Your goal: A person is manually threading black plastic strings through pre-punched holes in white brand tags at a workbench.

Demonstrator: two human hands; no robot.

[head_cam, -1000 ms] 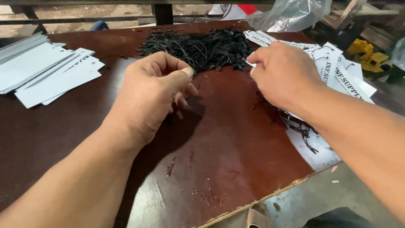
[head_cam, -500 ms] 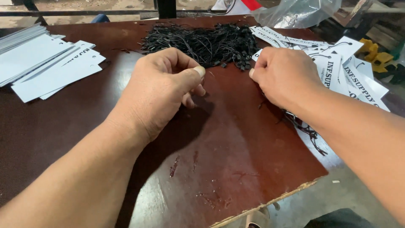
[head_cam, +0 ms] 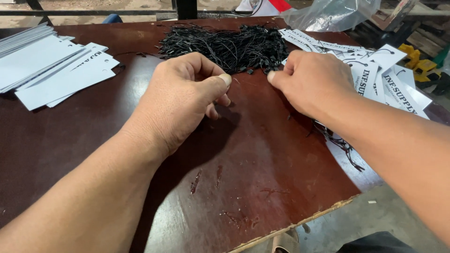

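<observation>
A dark brown table [head_cam: 262,187] carries stacked white tags [head_cam: 51,70] at the left and a black string pile [head_cam: 225,44]. The left hand [head_cam: 180,100] curls loosely, thumb pressed to forefinger. The right hand [head_cam: 314,82] pinches at the pile's near edge.

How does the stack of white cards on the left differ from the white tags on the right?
The neat stack of plain white cards lies fanned in one direction at the left of the dark brown table, with no strings showing. The scattered white printed tags at the right lie crisscrossed, several already carrying black string loops. The right hand partly covers the tags; the left hand lies clear of the cards. Both are flat, white and rectangular.
</observation>
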